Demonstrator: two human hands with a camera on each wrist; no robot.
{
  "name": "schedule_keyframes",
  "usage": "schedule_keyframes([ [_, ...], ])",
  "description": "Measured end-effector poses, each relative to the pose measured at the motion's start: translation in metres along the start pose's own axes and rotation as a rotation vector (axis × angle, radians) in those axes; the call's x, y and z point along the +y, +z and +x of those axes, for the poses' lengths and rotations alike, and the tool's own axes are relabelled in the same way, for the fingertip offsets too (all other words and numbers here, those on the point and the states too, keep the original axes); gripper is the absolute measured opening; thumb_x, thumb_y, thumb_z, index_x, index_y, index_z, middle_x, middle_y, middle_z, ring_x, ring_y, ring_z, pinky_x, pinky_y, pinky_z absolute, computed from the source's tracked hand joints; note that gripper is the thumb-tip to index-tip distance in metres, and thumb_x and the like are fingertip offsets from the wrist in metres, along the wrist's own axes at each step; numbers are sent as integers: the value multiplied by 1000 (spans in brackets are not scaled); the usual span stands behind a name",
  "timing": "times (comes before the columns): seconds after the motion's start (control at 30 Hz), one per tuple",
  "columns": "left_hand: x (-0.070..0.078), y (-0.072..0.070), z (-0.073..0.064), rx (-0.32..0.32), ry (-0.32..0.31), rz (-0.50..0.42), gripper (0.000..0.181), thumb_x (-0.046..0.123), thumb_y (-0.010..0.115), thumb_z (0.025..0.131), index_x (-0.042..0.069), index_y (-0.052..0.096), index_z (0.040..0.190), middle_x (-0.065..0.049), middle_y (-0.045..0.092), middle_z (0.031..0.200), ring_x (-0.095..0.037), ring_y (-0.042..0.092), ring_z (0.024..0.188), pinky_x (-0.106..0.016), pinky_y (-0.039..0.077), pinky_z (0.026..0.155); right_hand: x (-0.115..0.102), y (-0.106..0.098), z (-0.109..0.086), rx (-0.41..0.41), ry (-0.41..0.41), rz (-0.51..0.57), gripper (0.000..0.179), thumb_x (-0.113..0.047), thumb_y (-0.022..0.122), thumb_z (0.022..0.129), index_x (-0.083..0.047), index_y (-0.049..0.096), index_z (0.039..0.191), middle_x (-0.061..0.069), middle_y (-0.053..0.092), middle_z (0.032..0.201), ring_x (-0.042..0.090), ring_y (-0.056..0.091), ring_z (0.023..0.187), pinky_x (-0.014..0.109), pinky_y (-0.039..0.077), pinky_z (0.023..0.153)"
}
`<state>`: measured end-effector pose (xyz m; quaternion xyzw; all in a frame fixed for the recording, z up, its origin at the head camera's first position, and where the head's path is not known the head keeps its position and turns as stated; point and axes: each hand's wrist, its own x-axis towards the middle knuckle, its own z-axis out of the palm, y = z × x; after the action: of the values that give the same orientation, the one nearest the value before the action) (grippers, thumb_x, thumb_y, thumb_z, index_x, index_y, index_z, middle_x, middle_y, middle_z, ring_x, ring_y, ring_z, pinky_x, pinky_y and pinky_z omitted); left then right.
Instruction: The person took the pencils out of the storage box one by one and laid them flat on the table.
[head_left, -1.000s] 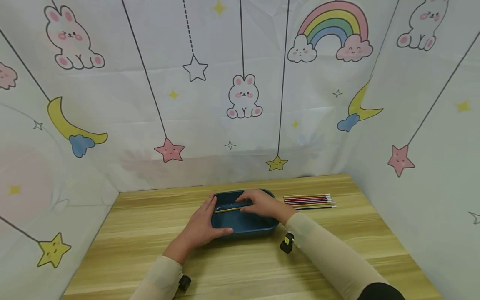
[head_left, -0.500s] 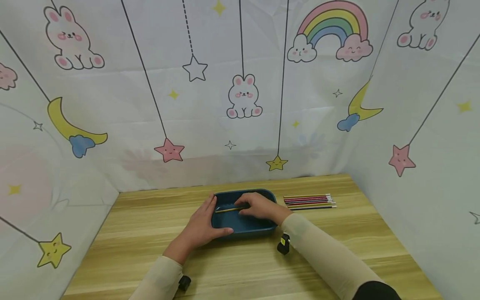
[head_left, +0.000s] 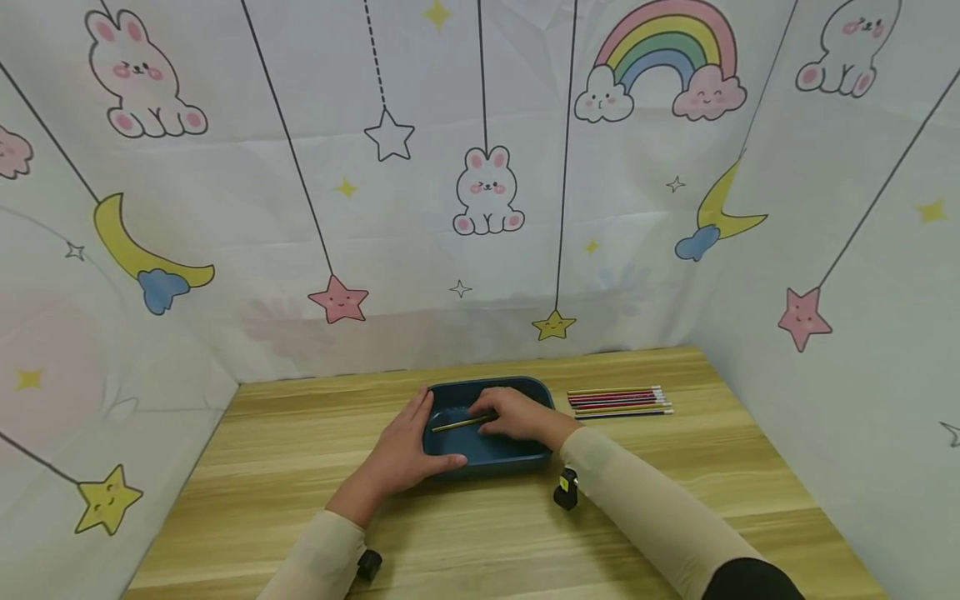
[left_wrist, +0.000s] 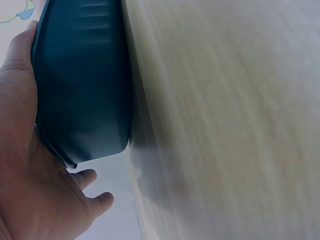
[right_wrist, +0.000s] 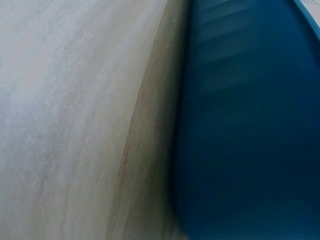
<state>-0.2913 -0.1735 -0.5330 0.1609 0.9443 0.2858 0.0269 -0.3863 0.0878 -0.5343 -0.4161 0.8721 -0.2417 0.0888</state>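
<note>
A dark blue rectangular tray (head_left: 491, 452) stands on the wooden table. My left hand (head_left: 401, 450) rests against its left end, fingers straight along the side and thumb on the front rim. In the left wrist view, that hand (left_wrist: 30, 175) touches the rim of the tray (left_wrist: 82, 85), with some fingers reaching past the corner. Inside the tray, my right hand (head_left: 519, 417) pinches a yellowish pencil (head_left: 457, 423) near its right end. The fingers partly hide that end. Only the tray's outer wall (right_wrist: 250, 130) and the table show in the right wrist view.
Several pencils (head_left: 618, 402) with white ends lie side by side right of the tray, red, yellow and dark ones among them. The wooden table (head_left: 300, 442) is bordered by white cloth walls (head_left: 420, 333) printed with rabbits, stars and moons.
My right hand has shifted slightly left within the tray. The pencil it holds has tilted a little, its left end now slightly lower in view. The left hand has stayed put.
</note>
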Motion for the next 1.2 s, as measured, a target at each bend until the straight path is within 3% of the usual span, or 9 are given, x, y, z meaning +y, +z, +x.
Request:
schedule_keyframes([
  [0.7, -1, 0, -1, -4, 1, 16, 131, 77, 80, 89, 5, 16, 177, -14, 10, 185, -42, 20, 168, -65, 30, 128, 3, 1, 4, -68, -77, 25, 28, -7, 83, 100, -11, 85, 127, -1, 72, 109, 8, 64, 94, 26, 54, 83],
  [1.2, -3, 2, 1, -2, -5, -1, 131, 76, 80, 89, 6, 14, 178, -13, 8, 186, -41, 18, 169, -67, 28, 129, 2, 0, 3, -56, -96, 53, 22, -5, 82, 100, -9, 87, 121, 0, 76, 110, 8, 68, 97, 24, 56, 83],
])
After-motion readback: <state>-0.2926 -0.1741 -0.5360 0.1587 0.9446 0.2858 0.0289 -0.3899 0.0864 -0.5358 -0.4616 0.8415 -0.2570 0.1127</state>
